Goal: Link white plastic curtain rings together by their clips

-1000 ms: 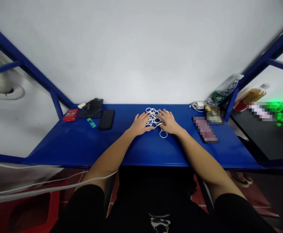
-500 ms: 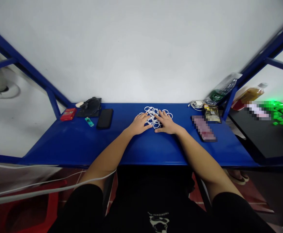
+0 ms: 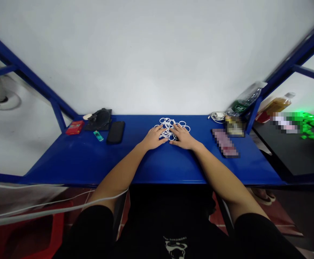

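A loose pile of several thin white rings lies on the blue tabletop, some overlapping one another. What the rings are made of I cannot tell. My left hand rests palm down at the left side of the pile, its fingers spread over the nearest rings. On the right side, my right hand lies flat in the same way, fingers apart and touching rings. Parts of the pile are hidden beneath both hands. Neither hand grips anything.
To the left are a black phone, a teal lighter-sized item, a red box and a crumpled black bag. Rightward lie a white cable, a plastic bottle and a blurred flat item. Blue frame bars flank the table.
My right hand has shifted slightly left, and the rings between the hands have moved a little, sitting closer together. My left hand stays nearly in place.
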`<state>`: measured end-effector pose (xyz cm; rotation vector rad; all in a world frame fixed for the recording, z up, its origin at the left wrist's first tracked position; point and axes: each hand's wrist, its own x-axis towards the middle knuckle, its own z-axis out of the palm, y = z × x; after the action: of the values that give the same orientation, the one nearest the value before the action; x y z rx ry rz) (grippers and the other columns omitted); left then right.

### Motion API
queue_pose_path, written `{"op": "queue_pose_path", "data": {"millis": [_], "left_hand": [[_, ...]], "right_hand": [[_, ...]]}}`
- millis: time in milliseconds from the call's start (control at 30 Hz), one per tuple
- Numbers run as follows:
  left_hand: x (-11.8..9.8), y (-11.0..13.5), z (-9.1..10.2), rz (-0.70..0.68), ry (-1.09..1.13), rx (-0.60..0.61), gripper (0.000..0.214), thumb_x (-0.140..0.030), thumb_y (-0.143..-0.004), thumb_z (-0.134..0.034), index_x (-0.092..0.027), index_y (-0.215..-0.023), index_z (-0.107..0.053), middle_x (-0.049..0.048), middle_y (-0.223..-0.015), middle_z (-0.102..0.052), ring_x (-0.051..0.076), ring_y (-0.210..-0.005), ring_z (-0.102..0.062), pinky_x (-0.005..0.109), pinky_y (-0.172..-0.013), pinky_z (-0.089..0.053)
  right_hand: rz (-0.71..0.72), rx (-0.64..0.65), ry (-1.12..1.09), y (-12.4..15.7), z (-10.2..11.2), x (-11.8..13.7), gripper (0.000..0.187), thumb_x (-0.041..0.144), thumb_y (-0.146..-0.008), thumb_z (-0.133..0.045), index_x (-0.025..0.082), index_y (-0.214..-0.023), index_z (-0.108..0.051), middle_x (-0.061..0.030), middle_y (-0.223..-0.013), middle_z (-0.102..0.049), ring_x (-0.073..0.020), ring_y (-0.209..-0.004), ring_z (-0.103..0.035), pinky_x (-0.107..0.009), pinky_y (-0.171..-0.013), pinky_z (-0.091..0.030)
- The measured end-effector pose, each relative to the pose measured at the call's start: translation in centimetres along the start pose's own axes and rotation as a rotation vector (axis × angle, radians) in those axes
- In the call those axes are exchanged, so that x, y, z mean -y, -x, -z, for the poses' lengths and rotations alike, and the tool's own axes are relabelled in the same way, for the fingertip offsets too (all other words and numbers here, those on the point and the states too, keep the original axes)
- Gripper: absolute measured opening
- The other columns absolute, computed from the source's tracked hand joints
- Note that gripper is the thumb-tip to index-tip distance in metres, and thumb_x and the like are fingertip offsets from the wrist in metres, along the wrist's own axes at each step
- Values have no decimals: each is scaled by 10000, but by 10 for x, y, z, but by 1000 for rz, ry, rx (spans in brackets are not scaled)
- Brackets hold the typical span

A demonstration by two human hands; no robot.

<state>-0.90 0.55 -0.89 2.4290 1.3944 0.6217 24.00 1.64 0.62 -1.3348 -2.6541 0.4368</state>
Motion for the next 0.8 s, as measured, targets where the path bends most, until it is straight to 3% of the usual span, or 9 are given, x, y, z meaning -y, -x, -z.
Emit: {"op": "queue_pose_path", "data": {"millis": [367,600,800], "left_hand": [[4,0,-1,-46,6,-1,594,-475,-969,-671,-207,-1490,-568,177,-1606,-478,365,-1476,-473,592,-1234,-370],[6,-1,-10,-2,20,-101,646,-494,-966,-676,-199,-1520,-525,189,-1704,-298,399,-1573,-312,599,-1254,-334],[4,-3,6,-8,24,-124,780,-538,-858,-793,-238,-1525,-522,150,-1662,-401,409,-1557,-337,606,-1257,-317]], "right_hand": [[45,-38,-2,1,-1,-3,833,659,-970,-606,204,-1637,-399,-193,-1750,-185,-464,-1606,-186,-710,-1243,-226],[58,-91,-55,-2,-9,-9,877,655,-969,-604,225,-1674,-311,-184,-1747,-212,-455,-1606,-198,-720,-1242,-223],[68,-240,-126,-10,-15,-18,854,512,-960,-650,194,-1673,-304,-184,-1733,-267,-435,-1605,-222,-672,-1260,-245]]}}
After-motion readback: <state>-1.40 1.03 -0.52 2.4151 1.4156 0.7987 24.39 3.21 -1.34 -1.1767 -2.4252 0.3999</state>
